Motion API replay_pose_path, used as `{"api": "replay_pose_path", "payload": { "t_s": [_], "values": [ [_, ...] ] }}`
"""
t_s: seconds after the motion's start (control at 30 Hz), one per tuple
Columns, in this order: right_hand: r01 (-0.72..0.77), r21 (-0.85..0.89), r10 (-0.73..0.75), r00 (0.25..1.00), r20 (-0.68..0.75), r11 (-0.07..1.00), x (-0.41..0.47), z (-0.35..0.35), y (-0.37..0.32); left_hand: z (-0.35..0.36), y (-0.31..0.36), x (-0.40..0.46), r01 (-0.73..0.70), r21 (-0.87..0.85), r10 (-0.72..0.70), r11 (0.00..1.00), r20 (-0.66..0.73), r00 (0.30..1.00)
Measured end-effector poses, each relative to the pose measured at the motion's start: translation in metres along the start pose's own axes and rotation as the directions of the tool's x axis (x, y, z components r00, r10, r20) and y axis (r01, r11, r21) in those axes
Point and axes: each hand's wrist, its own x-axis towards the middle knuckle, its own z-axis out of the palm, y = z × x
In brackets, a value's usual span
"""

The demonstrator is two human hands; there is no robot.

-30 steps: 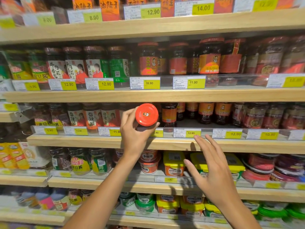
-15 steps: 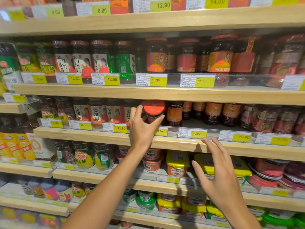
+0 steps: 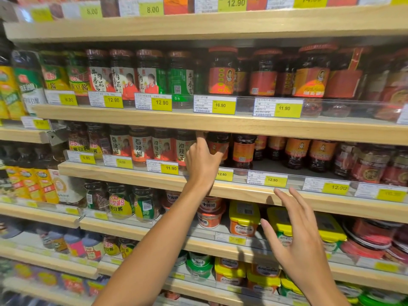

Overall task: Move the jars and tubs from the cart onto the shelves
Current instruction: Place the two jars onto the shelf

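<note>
My left hand [image 3: 204, 159] reaches into the middle wooden shelf [image 3: 220, 188] and grips a dark sauce jar [image 3: 217, 144] with an orange-red label. The jar stands upright among other jars, its lid hidden under the shelf board above. My index finger points up along the jar's left side. My right hand [image 3: 293, 230] hovers lower right with fingers spread and straight, holding nothing, in front of yellow-lidded tubs [image 3: 244, 219]. The cart is out of view.
Rows of sauce jars [image 3: 242, 151] fill the middle shelf, with a gap [image 3: 267, 165] right of the jar beside the held one. More jars [image 3: 220, 71] line the shelf above. Clear rails carry yellow price tags [image 3: 272, 180]. Tubs and small jars fill the lower shelves.
My left hand has pushed the red-lidded jar from in front of the shelf edge back into the middle shelf, so its lid is now hidden. My right hand stayed low, open.
</note>
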Motion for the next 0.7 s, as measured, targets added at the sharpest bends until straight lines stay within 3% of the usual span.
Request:
{"api": "replay_pose_path", "payload": {
  "t_s": [0.13, 0.37, 0.53, 0.7],
  "values": [
    [0.050, -0.009, -0.050, 0.999, -0.009, 0.999, 0.000, 0.001, -0.003, -0.005, -0.014, -0.006, -0.089, 0.009, 0.088, 0.996, 0.075, 0.993],
    [0.080, 0.004, -0.080, 0.997, 0.003, 0.997, 0.004, 0.002, -0.011, -0.045, -0.046, -0.039, -0.282, -0.202, 0.314, 0.938, 0.146, 0.938],
    [0.096, -0.048, -0.092, 0.994, 0.066, 0.994, 0.010, -0.001, -0.016, -0.072, -0.070, -0.058, -0.484, -0.092, 0.487, 0.870, 0.314, 0.815],
    [0.088, -0.137, -0.067, 0.986, 0.153, 0.987, 0.010, -0.005, -0.023, -0.079, -0.085, -0.063, -0.587, -0.049, 0.547, 0.808, 0.432, 0.717]
  ]
}}
